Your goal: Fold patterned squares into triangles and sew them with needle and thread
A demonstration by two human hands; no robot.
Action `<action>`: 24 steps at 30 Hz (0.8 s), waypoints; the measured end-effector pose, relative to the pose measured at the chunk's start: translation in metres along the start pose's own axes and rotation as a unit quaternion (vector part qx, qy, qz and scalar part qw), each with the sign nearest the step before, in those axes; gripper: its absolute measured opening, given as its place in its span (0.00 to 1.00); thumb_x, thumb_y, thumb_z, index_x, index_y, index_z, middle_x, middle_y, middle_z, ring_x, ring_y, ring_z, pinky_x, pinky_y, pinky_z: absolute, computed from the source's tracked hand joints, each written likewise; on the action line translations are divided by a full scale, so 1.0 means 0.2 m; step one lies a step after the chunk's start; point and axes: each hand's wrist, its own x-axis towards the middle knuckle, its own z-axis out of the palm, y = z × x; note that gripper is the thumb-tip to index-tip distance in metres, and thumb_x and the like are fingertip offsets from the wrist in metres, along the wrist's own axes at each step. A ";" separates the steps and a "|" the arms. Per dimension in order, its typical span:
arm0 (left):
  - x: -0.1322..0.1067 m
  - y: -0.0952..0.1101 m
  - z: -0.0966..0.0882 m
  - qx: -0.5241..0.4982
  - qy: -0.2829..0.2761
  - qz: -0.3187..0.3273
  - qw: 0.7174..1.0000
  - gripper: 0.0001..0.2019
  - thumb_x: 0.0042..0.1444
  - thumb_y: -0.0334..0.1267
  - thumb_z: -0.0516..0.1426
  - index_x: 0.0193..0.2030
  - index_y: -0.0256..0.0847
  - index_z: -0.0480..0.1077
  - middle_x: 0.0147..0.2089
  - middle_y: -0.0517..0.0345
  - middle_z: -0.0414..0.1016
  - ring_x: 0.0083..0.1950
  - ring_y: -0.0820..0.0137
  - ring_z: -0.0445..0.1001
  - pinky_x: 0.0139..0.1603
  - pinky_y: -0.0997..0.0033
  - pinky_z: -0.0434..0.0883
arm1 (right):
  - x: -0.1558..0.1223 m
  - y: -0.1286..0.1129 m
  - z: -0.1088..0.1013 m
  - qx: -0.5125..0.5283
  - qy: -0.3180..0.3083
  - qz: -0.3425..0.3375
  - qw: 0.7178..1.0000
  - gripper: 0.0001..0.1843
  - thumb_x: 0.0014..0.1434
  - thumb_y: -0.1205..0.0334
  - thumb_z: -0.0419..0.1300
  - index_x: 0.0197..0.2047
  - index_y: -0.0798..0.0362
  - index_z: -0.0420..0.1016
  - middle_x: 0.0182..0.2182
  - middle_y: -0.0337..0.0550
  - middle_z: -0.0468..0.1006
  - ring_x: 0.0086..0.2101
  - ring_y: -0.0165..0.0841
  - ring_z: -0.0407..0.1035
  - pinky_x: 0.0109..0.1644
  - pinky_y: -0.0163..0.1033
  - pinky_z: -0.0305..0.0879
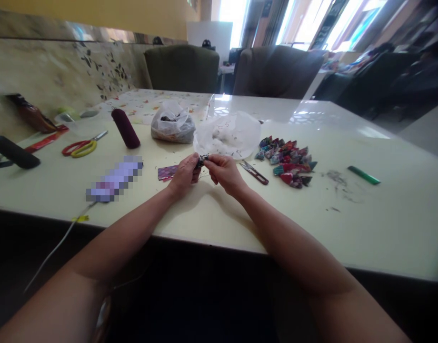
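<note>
Pinched between both hands over the table is a small dark patterned piece of fabric (202, 160), mostly covered by fingers. My left hand (185, 172) is closed on its left side, and my right hand (222, 172) grips its right side. A thin thread seems to hang below them. Flat patterned cloth pieces (166, 173) lie just left of my left hand. Behind the hands, white stuffing (219, 136) rests on a white plastic bag (245, 138). Thread snips (254, 172) lie right of my right hand, beside a cluster of small stuffed fabric pieces (288, 157).
A tied plastic bag (172, 128), a maroon thread cone (125, 128), red-and-yellow scissors (85, 145) and a blurred-out phone (115, 180) with a cable are on the left. A green object (363, 175) and dark scraps (338, 181) lie right. Chairs (183, 66) stand beyond the table (383, 228).
</note>
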 end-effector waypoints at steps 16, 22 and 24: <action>0.02 0.05 0.00 -0.111 0.109 -0.066 0.986 0.17 0.70 0.41 0.52 0.30 0.43 0.54 0.19 0.73 0.45 0.15 0.80 0.44 0.15 0.81 0.44 | 0.13 0.09 -0.32 -0.327 0.215 -0.060 0.918 0.10 0.59 0.61 0.57 0.32 0.55 0.78 0.28 0.44 0.77 0.32 0.36 0.70 0.40 0.40 0.65; 0.02 0.06 0.01 -0.123 0.112 -0.071 0.983 0.16 0.70 0.39 0.51 0.30 0.43 0.54 0.18 0.73 0.47 0.14 0.81 0.45 0.14 0.82 0.44 | 0.16 0.16 -0.43 -0.511 0.202 0.035 0.835 0.20 0.60 0.64 0.57 0.54 0.57 0.79 0.48 0.56 0.79 0.49 0.47 0.69 0.55 0.49 0.64; 0.02 0.06 0.01 -0.123 0.111 -0.075 0.983 0.16 0.70 0.39 0.52 0.30 0.43 0.54 0.18 0.73 0.47 0.14 0.81 0.45 0.14 0.82 0.44 | 0.16 0.17 -0.41 -0.545 0.162 0.045 0.821 0.25 0.62 0.64 0.56 0.61 0.56 0.76 0.53 0.56 0.77 0.52 0.49 0.67 0.57 0.49 0.62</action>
